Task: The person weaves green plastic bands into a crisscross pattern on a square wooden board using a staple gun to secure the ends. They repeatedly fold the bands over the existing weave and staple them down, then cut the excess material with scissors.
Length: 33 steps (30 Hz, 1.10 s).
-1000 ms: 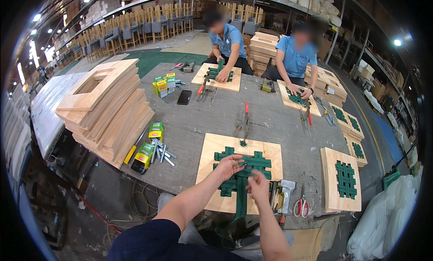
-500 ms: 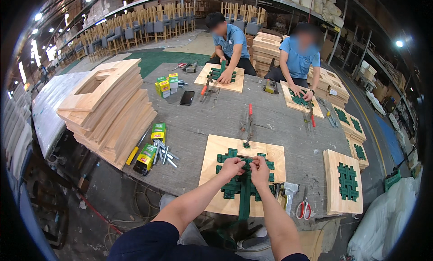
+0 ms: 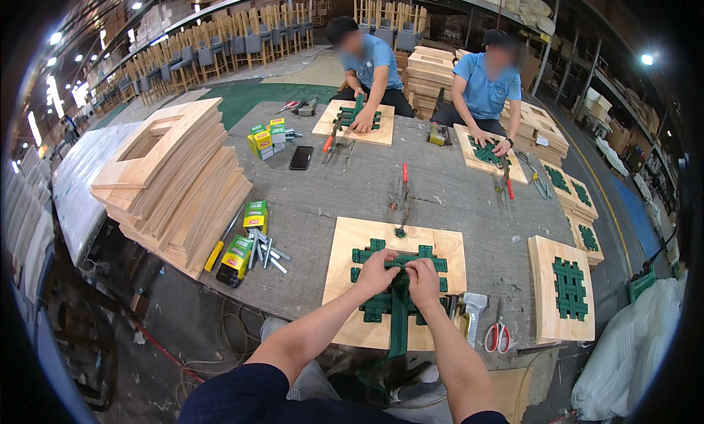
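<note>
A square wooden panel (image 3: 345,314) lies before me at the table's near edge, with green webbing straps (image 3: 365,257) woven across its middle. My left hand (image 3: 378,273) and my right hand (image 3: 423,282) are close together over the weave, pinching a long green strap (image 3: 398,325) between them. The strap's loose length runs toward me over the panel's near edge. Both hands hide the spot where the strap meets the weave. Just beyond the panel's far edge lies a clamp-like tool with a red handle (image 3: 405,173).
Right of the panel lie a staple gun (image 3: 473,315), red-handled scissors (image 3: 498,334) and finished woven panels (image 3: 570,288). Stacked wooden frames (image 3: 176,182) stand left, beside staple boxes (image 3: 237,259) and loose staple strips (image 3: 270,252). A phone (image 3: 301,158) lies farther back. Two co-workers (image 3: 375,65) weave panels across the table.
My hands remain at the same part of the weave, pinching the strap, with only small finger shifts. The whole view has shifted slightly. A co-worker at the right leans a little differently.
</note>
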Motion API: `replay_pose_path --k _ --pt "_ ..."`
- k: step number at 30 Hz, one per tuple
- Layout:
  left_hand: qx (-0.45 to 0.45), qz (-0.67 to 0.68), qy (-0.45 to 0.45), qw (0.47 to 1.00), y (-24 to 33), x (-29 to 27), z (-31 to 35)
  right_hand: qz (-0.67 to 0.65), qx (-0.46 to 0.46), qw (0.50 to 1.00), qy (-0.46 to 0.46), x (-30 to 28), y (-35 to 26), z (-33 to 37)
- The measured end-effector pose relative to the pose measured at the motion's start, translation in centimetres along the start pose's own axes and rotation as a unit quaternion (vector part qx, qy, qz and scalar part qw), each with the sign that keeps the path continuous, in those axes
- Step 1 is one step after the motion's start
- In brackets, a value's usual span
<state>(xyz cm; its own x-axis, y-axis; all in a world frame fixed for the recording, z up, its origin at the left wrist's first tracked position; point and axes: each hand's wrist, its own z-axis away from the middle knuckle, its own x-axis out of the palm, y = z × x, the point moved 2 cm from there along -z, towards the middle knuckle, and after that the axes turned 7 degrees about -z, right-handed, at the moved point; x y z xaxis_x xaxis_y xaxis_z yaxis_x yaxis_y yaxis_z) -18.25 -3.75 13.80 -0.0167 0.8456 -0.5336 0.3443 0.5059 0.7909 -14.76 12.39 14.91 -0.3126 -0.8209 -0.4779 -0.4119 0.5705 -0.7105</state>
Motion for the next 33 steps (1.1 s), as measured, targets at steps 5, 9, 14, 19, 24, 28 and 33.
replay_pose_path --k 5,9,14,19,24,28,33 --pt "0.038 -0.04 -0.013 0.998 0.8 0.6 0.0 0.004 0.008 1.0 -0.002 -0.3 0.9 0.1" --pt "0.032 -0.068 -0.02 0.997 0.6 1.3 -1.5 0.016 0.013 0.999 -0.027 -0.6 2.1 -1.2" --pt "-0.03 -0.142 -0.025 0.989 -0.7 2.1 -4.6 0.127 0.091 0.984 -0.091 1.5 3.1 -5.0" --pt "-0.043 -0.154 0.043 0.986 -0.6 2.7 -4.7 0.196 0.174 0.957 -0.128 2.7 5.6 -7.1" --pt "0.091 -0.201 -0.054 0.974 0.0 3.6 -0.5 0.191 0.195 0.954 -0.124 2.8 6.7 -7.6" --pt "0.089 -0.314 -0.094 0.941 -0.6 4.0 -0.4 0.173 0.187 0.96 -0.118 3.3 6.6 -8.0" --pt "0.085 -0.362 -0.114 0.921 -1.5 4.0 -0.7 0.151 0.215 0.958 -0.12 3.6 7.7 -8.8"
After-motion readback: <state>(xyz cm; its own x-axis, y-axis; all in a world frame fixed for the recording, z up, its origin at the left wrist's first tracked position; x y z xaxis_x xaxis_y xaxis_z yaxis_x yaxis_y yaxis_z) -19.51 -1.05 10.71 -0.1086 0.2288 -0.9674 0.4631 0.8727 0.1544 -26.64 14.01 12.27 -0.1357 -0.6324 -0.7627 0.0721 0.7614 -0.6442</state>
